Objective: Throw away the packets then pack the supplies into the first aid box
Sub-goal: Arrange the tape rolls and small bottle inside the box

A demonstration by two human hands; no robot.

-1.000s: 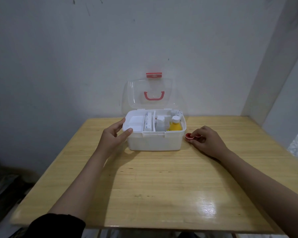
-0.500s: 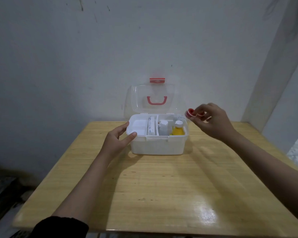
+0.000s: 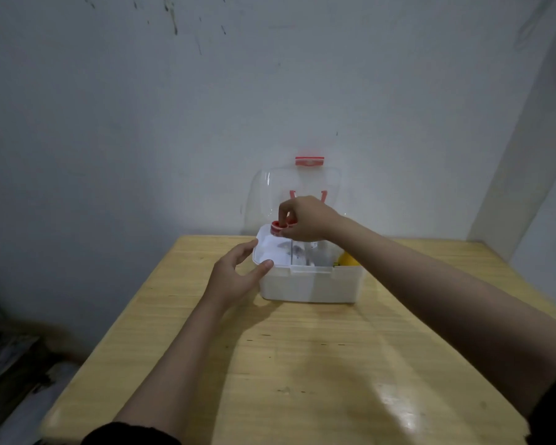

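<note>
First aid box (image 3: pixel 308 284) open, yellow bottle (image 3: pixel 347 260) inside

My right hand (image 3: pixel 305 218) has crossed from the table at the box's right side, up and over, and now sits above the left compartment of the first aid box (image 3: pixel 308 284). The small red roll (image 3: pixel 278 227), pinched in my fingertips, came along, lifted off the wood. My forearm now covers most of the yellow bottle (image 3: pixel 347 260).
</note>
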